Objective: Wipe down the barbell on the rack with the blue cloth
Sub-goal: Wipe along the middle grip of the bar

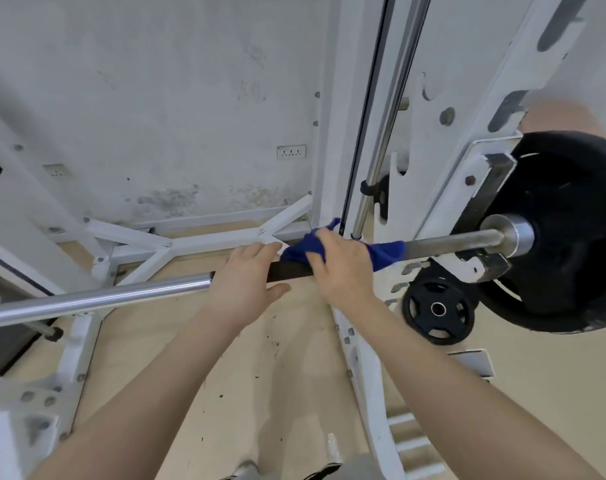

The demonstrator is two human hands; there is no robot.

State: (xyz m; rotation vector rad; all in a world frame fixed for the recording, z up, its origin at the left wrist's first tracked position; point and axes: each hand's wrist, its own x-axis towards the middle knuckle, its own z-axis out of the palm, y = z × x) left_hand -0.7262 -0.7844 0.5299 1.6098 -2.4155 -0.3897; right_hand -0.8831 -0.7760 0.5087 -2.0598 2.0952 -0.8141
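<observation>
Head view looks down along both forearms to the barbell (97, 299), which lies across the white rack (443, 188) at about waist height, its shaft running from lower left up to the right, where a large black weight plate (568, 244) sits behind the sleeve collar (512, 233).

The right hand (343, 268) is curled over the blue cloth (386, 252) and presses it onto the bar, fingers wrapped around cloth and shaft together; the cloth bunches out on both sides of the hand, so the wrap looks meant to clean the whole circumference rather than just the top.

The left hand (246, 275) rests just beside it on the dark knurled section, fingers fairly straight over the top and thumb spread below, holding nothing of its own (most likely steadying the bar so it does not roll in its hooks under the rubbing).

Bare chrome stretches well to the left of both hands, so I judge a good length remains to be wiped.

A smaller black plate (438, 310) hangs on a storage peg lower on the rack, clear of the work.
</observation>
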